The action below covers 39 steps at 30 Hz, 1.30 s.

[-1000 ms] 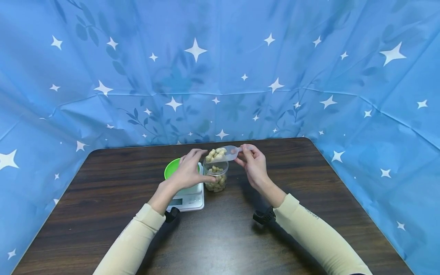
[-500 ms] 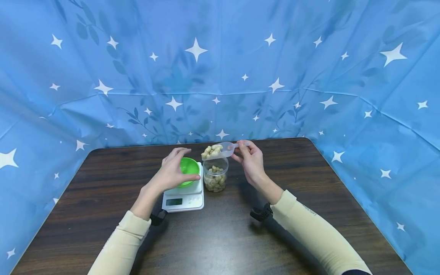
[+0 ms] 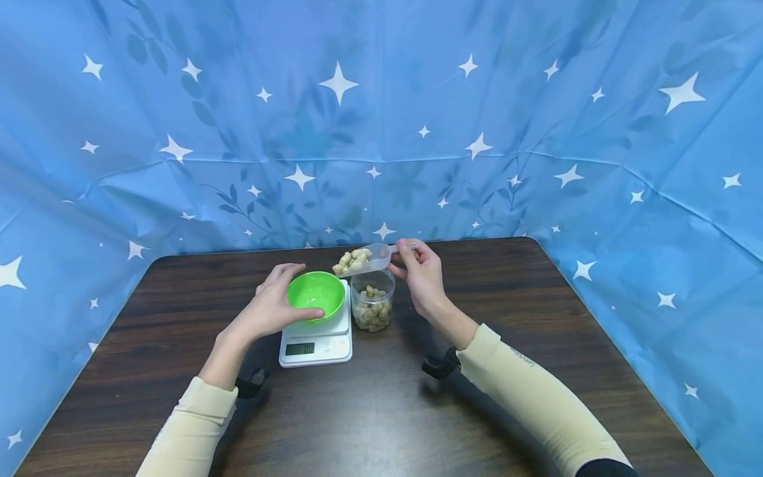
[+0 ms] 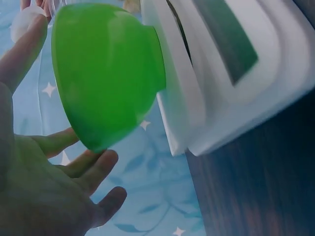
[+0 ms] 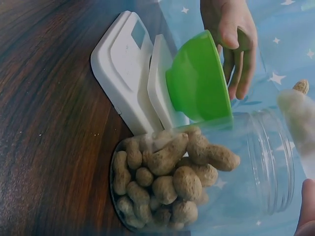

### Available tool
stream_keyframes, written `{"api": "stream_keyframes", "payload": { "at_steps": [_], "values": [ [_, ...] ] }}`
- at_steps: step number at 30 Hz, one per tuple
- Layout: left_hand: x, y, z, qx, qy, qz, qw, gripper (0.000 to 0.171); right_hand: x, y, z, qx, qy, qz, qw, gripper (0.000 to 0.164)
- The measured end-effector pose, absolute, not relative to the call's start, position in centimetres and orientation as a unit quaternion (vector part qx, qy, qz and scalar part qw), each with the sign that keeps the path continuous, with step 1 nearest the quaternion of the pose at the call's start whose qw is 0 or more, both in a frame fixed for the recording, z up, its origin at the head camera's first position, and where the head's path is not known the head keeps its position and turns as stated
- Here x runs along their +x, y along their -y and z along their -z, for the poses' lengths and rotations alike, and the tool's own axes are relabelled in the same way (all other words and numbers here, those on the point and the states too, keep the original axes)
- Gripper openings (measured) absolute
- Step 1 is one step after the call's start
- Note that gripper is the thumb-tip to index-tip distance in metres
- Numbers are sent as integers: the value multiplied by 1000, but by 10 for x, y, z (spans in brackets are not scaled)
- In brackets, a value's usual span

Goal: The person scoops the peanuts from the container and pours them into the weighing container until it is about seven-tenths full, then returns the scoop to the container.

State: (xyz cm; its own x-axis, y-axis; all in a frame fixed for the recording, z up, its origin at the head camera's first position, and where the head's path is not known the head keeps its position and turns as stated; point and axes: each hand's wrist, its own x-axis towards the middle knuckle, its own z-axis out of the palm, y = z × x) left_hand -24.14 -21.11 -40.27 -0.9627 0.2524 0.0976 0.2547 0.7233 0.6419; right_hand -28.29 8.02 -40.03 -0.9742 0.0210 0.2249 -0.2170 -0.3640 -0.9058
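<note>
In the head view, my right hand (image 3: 422, 275) pinches the handle of a clear plastic scoop (image 3: 377, 256), level and loaded with unshelled peanuts (image 3: 352, 261). The scoop hangs above a clear jar (image 3: 372, 305), its tip reaching left toward a green bowl (image 3: 316, 295). That bowl sits on a white kitchen scale (image 3: 318, 348), and nothing shows inside it. My left hand (image 3: 268, 308) is spread around the bowl's left side, thumb in front and fingers behind. The left wrist view has the fingertips (image 4: 106, 160) right at the bowl's rim. Peanuts (image 5: 167, 187) fill the jar's lower part.
Scale and jar stand side by side on a dark wooden table (image 3: 381, 411). A blue star-patterned curtain (image 3: 381, 119) hangs behind the table's far edge. The scale's display (image 3: 300, 348) faces the near side.
My left hand has moved left from near the jar to the bowl's left side, uncovering the bowl. My right hand has carried the loaded scoop left toward the bowl.
</note>
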Motion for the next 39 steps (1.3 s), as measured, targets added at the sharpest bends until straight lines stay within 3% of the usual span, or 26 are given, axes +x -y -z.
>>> {"api": "stream_keyframes", "payload": {
  "at_steps": [16,39],
  "values": [
    [-239,223,406,-134,935,319,-75,118,-283,-64,399,82,618,-779,60,29],
    [-243,221,408,-157,921,349,-72,114,-287,-62,396,164,657,-732,75,33]
  ]
}}
